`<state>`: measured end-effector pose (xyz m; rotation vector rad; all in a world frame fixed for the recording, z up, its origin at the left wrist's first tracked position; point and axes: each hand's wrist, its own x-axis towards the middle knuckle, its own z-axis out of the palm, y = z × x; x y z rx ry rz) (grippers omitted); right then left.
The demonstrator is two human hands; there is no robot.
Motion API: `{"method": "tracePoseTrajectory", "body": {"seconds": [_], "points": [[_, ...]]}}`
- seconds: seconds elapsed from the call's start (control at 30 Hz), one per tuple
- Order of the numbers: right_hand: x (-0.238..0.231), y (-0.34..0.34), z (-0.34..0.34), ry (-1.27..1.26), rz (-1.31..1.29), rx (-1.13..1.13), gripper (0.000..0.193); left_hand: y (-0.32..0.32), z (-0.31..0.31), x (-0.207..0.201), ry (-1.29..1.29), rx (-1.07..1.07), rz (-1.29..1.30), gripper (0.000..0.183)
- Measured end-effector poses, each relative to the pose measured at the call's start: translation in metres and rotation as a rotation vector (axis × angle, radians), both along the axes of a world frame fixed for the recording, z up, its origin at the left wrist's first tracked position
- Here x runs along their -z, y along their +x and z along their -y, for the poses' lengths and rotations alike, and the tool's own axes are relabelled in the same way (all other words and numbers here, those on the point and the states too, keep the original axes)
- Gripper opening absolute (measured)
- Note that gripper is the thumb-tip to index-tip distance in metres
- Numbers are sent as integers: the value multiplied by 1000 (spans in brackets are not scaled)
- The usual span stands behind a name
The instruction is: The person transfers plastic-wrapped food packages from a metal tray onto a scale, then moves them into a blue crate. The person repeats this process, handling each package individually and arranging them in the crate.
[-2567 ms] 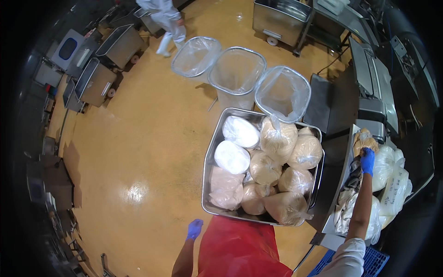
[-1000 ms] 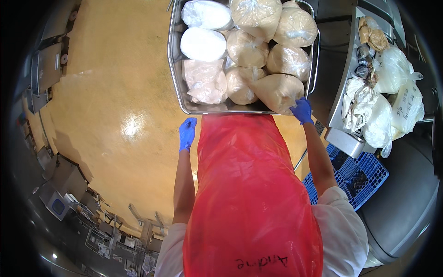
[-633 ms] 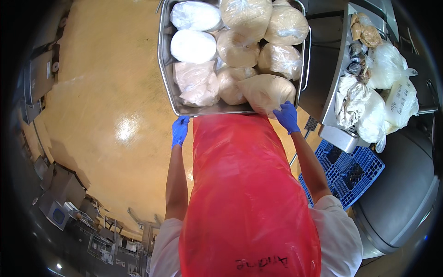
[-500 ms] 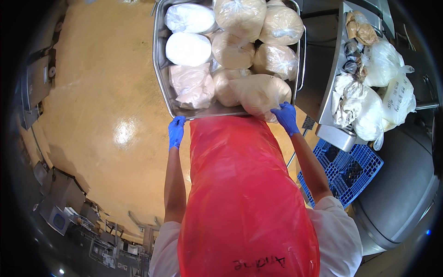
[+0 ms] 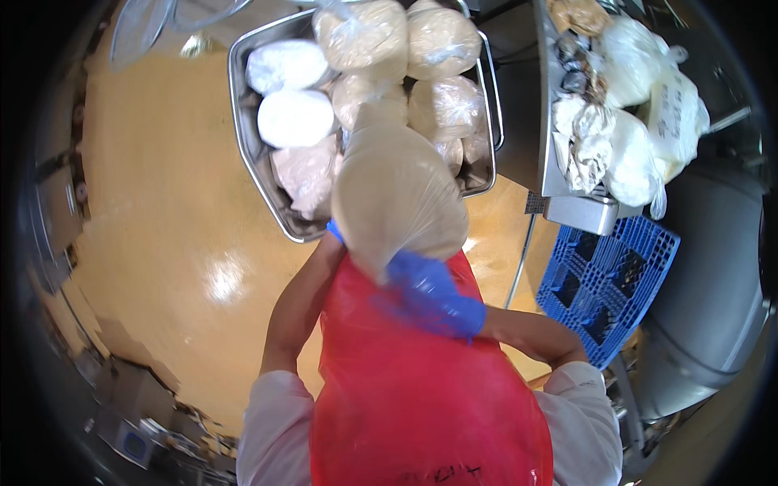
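Note:
A big, round clear plastic bag of tan contents [image 5: 401,194] is raised above the near side of a metal tub [image 5: 263,190], close to my red apron. My right hand [image 5: 433,296], in a blue glove and smeared by motion, is closed against the bag's near lower end. Just left of the bag, only a sliver of my blue-gloved left hand [image 5: 335,232] shows by the tub's near rim; its fingers are hidden behind the bag. Several more tan bags [image 5: 444,109] fill the tub. Two white bags [image 5: 296,118] and a pinkish-tan bag [image 5: 306,174] lie along its left side.
On the right, a metal table [image 5: 555,174] bears white plastic bags [image 5: 636,150] and crumpled wrappings. A blue plastic pallet [image 5: 596,283] leans below it, beside a large grey rounded vessel [image 5: 701,283]. Tan floor [image 5: 170,219] stretches to the left. Clear curved shapes [image 5: 142,28] show at the upper left.
The tan bag has come up out of the tub's near right corner and toward me. My right hand has moved left with it. My left hand has gone partly behind the bag.

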<state>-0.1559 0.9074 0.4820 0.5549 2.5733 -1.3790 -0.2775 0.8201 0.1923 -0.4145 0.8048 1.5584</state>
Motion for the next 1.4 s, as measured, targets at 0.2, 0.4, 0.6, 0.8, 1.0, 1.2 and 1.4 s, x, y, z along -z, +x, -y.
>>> {"method": "tracePoseTrajectory", "body": {"seconds": [0.2,0.4,0.6,0.8,1.0,1.2,1.4], "points": [[-38,-26,45,320,-467,-253,26,-13,11,-85,70,72,-186,33],[-88,-17,66,350,-96,-313,22,-10,44,-158,84,143,-380,33],[-98,-1,90,328,-5,-323,35,3,77,-197,112,141,-495,33],[-106,9,93,272,13,-301,45,11,82,-206,176,157,-541,33],[-120,20,88,174,65,-122,51,12,89,-212,194,177,-567,33],[-106,21,92,335,-61,81,47,11,90,-213,205,187,-587,33],[-99,10,78,245,-4,76,57,2,93,-208,193,178,-600,34]]}}
